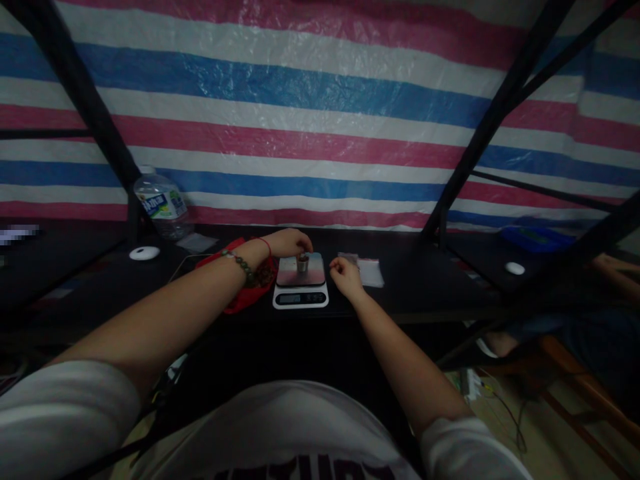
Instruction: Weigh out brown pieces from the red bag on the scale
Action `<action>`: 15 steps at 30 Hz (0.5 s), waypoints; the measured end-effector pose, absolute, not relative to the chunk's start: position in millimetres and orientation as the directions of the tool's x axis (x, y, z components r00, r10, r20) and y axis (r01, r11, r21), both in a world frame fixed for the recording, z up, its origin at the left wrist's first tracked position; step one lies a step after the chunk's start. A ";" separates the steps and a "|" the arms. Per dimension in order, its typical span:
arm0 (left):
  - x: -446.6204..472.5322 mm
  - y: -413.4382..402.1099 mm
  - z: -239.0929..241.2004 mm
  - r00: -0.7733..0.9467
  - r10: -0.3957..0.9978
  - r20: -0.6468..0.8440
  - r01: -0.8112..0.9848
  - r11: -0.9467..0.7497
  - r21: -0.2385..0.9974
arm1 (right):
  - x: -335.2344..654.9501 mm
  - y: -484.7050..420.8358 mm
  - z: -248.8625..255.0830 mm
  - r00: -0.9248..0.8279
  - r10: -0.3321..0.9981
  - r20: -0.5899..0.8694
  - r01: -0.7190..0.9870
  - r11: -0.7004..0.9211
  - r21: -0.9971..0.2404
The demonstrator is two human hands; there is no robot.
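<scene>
left hand (289, 243): our fingers closed around the small cup (303, 263), which sits mid-platform on the scale (301, 285).
right hand (345, 275): loosely curled beside the scale; can't tell if it holds anything.
risk: we'd judge leaning on the cup skews the reading; a nudge tips it.
clutter: red cloth (239, 293) touching the scale's left edge could snag.

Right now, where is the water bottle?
In the head view the water bottle stands at the far left of the dark table, against the striped tarp, just behind a small white disc.
</scene>
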State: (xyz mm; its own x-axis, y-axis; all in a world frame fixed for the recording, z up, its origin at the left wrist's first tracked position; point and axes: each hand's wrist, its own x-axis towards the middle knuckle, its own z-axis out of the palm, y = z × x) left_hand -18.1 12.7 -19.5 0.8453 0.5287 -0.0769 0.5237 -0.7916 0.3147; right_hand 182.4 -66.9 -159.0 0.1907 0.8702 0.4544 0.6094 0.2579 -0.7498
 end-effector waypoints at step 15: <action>-92.1 13.9 -25.1 0.601 0.658 -0.454 0.792 -0.569 0.222 | 182.6 -68.3 -157.8 0.198 0.864 0.463 0.629 0.251 -0.736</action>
